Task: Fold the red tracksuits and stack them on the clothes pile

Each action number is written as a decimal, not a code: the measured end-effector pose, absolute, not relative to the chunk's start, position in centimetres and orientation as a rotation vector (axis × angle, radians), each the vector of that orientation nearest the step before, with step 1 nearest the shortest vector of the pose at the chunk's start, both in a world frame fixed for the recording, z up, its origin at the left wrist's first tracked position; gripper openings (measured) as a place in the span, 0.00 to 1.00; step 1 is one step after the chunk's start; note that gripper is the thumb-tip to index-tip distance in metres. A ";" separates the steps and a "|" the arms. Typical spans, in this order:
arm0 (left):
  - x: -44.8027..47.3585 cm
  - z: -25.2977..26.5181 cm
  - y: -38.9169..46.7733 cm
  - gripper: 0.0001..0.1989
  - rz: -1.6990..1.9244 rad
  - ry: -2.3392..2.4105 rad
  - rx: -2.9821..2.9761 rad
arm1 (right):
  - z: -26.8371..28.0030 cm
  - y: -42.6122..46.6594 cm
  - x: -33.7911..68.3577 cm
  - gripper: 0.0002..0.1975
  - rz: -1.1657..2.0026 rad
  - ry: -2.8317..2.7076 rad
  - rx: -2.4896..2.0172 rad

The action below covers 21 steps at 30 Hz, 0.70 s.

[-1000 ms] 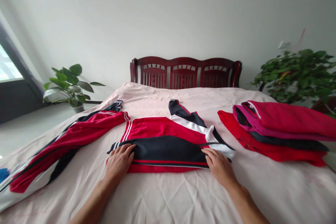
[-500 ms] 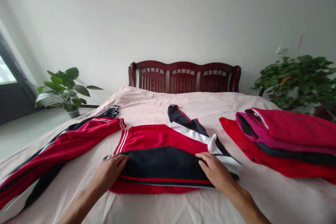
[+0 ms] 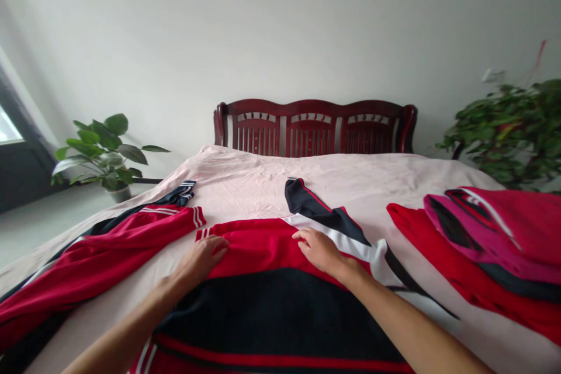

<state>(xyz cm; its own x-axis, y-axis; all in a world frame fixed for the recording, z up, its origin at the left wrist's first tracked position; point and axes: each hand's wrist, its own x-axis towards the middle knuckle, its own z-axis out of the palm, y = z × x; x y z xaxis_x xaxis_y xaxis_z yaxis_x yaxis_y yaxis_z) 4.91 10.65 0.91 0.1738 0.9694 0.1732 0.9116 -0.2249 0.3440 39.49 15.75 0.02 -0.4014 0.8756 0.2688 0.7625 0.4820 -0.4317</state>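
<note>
A red, navy and white track jacket [image 3: 272, 310] lies on the bed in front of me, with a broad navy part nearest me. My left hand [image 3: 202, 258] is over its red section by the white-striped edge, fingers loosely bent and thumb apart. On the same red section, close to a white panel, is my right hand [image 3: 321, 252], its fingers loosely curved and pointing left. Neither hand visibly pinches cloth, though the undersides of the fingers are hidden. A navy sleeve [image 3: 307, 197] with red piping stretches toward the headboard.
Another red and navy striped garment [image 3: 118, 251] lies at the left. A stack of folded red and magenta clothes [image 3: 504, 245] sits at the right on the pale bedsheet [image 3: 245, 184]. Beyond are a dark wooden headboard [image 3: 311, 106] and potted plants [image 3: 103, 146] at both sides.
Both hands have moved forward from the navy part onto the red section farther away. The view has shifted closer, so the jacket appears larger and lower.
</note>
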 end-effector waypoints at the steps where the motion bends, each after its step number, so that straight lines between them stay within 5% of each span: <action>1: 4.4 0.8 11.7 0.16 0.527 1.917 2.302 | -0.1 16.7 39.3 0.18 0.279 -2.269 -1.360; 10: 1.4 0.1 18.0 0.33 0.284 2.231 2.315 | 1.1 23.3 37.4 0.23 0.028 -2.505 -1.508; 18: 2.1 1.3 16.6 0.12 0.246 2.136 2.495 | 2.2 22.4 37.1 0.14 -0.132 -2.497 -1.593; 21: 2.3 1.4 14.4 0.12 0.269 2.049 2.668 | 2.3 19.7 38.4 0.13 -0.230 -2.518 -1.497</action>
<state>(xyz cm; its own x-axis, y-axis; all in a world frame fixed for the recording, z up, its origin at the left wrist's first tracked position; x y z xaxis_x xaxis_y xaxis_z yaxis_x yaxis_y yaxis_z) 2.26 14.35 1.43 0.2601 0.9287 0.2642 0.9654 -0.2457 -0.0870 38.37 19.67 2.28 -0.4660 0.8482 0.2518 0.8798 0.4744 0.0303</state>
